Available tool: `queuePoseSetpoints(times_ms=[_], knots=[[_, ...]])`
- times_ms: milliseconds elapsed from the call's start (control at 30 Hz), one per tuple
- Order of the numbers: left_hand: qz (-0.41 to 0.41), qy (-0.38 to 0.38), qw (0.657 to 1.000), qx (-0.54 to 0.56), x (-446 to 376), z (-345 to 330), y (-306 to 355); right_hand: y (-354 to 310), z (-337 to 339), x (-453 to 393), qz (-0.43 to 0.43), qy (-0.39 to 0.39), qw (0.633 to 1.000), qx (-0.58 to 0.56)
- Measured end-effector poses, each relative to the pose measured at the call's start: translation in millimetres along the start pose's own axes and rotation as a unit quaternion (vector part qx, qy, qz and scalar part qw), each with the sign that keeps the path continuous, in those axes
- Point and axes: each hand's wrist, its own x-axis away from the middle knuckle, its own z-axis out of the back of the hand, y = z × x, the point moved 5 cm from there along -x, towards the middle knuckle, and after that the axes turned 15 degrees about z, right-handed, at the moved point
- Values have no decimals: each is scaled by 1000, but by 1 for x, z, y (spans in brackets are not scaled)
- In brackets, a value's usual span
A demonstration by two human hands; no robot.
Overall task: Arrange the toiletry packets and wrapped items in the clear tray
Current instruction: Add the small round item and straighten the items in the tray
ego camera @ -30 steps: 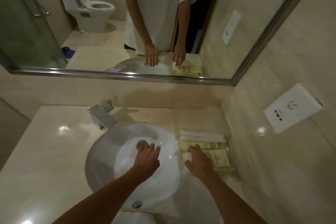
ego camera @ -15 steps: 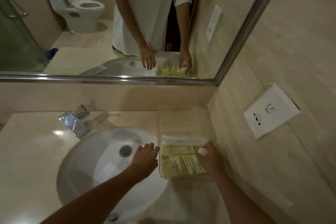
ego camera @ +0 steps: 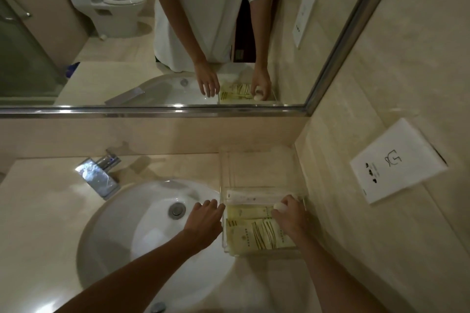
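Note:
A clear tray (ego camera: 224, 249) stands on the counter to the right of the sink, by the side wall. Inside lie yellow toiletry packets (ego camera: 256, 235) with dark line print, and a long white wrapped item (ego camera: 250, 197) lies across the far end. My right hand (ego camera: 290, 213) hovers over the tray's right side, its fingers closed on a small white round wrapped item (ego camera: 279, 206). My left hand (ego camera: 206, 217) rests against the tray's left wall, fingers spread, holding nothing.
A white oval sink (ego camera: 142, 236) with a chrome tap (ego camera: 100, 173) fills the counter's left side. A mirror (ego camera: 178, 33) spans the back wall. A white socket plate (ego camera: 396, 162) sits on the right wall. Bare counter lies beyond the tray.
My right hand carried the small white item from the tray's left edge across to its right side. My left hand moved from the sink bowl to the tray's left wall.

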Motion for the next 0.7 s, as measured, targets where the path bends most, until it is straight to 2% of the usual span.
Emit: queuePoseSetpoints(times_ms=[333, 533, 700], knots=[[8, -2, 1000, 9, -5, -2, 1, -11, -2, 0, 18, -22, 998, 49], [6, -12, 1000, 3, -5, -6, 5, -11, 3, 3, 1, -20, 997, 68], [6, -13, 1000, 7, -6, -6, 3, -3, 23, 8, -2, 24, 980, 196]])
